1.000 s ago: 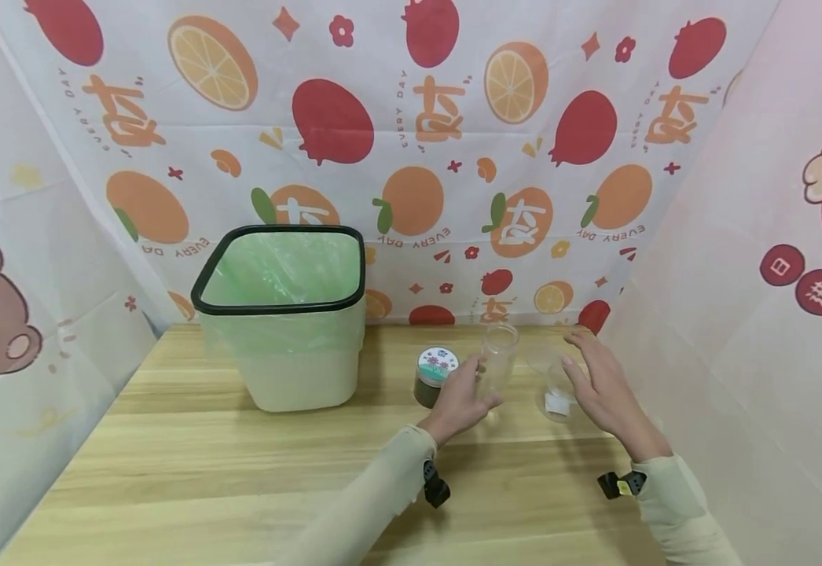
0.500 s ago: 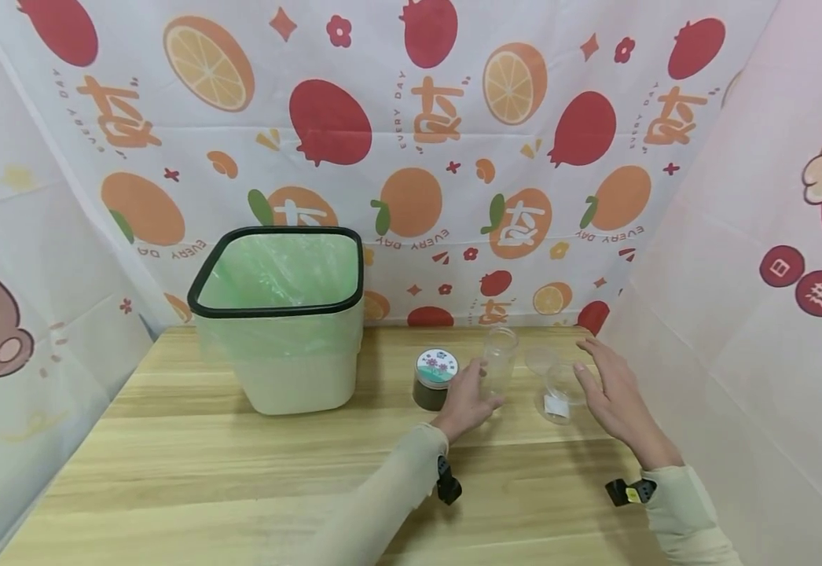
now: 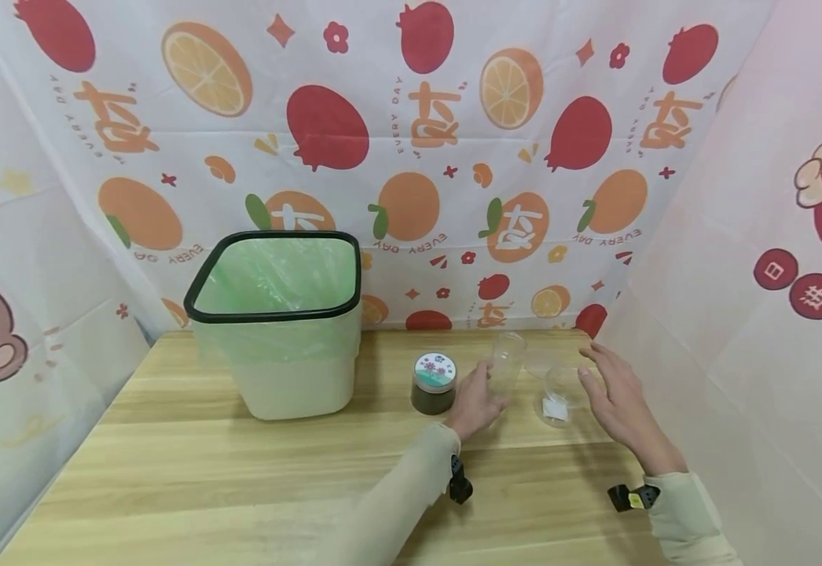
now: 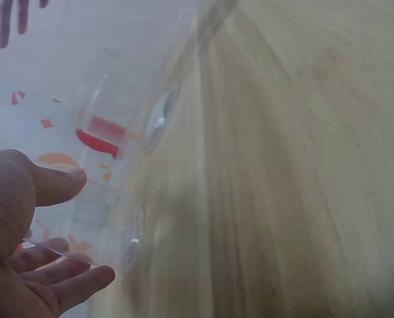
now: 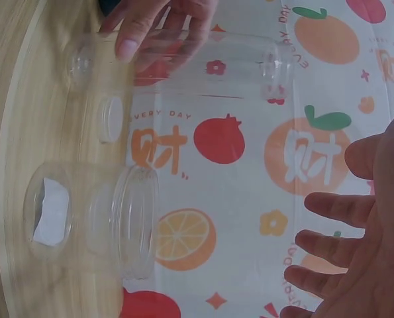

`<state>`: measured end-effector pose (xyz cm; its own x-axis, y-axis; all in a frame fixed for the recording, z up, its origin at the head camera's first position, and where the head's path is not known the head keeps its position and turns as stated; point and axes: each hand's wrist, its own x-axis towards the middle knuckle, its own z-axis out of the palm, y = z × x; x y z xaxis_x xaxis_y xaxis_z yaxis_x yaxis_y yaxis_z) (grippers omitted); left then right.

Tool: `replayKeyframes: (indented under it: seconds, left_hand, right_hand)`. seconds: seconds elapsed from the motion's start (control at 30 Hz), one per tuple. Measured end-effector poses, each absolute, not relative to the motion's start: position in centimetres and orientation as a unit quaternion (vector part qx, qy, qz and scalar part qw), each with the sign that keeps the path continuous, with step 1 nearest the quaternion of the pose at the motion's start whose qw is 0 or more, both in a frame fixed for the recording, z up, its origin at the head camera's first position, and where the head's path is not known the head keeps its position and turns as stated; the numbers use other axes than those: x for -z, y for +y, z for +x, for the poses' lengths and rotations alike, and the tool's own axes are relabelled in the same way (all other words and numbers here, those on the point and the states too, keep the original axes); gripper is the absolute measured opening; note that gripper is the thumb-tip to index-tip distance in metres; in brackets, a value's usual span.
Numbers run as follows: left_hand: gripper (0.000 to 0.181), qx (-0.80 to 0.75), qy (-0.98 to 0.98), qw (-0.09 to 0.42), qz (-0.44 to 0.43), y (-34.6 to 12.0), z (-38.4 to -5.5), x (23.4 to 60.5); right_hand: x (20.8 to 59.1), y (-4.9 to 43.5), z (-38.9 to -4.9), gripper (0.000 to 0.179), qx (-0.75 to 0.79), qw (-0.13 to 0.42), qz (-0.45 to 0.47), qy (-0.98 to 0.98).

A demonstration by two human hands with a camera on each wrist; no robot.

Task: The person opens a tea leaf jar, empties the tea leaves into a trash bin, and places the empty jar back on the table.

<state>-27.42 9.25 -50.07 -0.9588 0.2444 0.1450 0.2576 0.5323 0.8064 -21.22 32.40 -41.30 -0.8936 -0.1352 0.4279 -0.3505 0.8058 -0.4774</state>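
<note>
A tall clear plastic jar [image 3: 510, 363] leans slightly to the right, and my left hand [image 3: 478, 402] grips its side, thumb on one side and fingers on the other. In the right wrist view, that jar [image 5: 243, 66] lies across the top of the picture. A second clear jar [image 5: 137, 222] stands to its right, with a white slip of paper [image 3: 555, 409] at its base. Beside this second jar my right hand [image 3: 619, 401] is held with spread fingers, apart from it and holding nothing. Left of my left hand is a dark squat jar [image 3: 434, 397] with a printed lid.
A pale bin [image 3: 298, 377] with a black rim and green liner stands on the wooden table [image 3: 241, 472], to the left. Behind the clear jars lies a small pale round lid [image 5: 110, 119]. Fruit-printed cloth [image 3: 411, 204] hangs behind, with cloth walls on both sides.
My left hand has shifted a little to the right with the tall clear jar, which leans more now. My right hand has drawn slightly to the right and back from the second jar.
</note>
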Motion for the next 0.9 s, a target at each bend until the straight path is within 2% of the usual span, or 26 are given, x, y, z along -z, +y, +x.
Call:
replayKeyframes:
  seconds: [0.6,0.83,0.9]
  left_hand:
    - [0.066,0.461,-0.875,0.002,-0.149,10.5,-27.7,50.8]
    - [0.094,0.436,-0.886,-0.027,-0.154,10.1,-27.0,50.5]
    - [0.096,0.430,-0.887,-0.036,-0.166,9.7,-26.6,50.2]
  right_hand:
    - [41.6,33.0,-20.9,0.049,-0.299,0.183,0.106,-0.931]
    - [40.9,33.0,-20.6,0.051,-0.310,0.199,0.107,-0.924]
    - [40.7,33.0,-20.6,0.050,-0.310,0.205,0.106,-0.922]
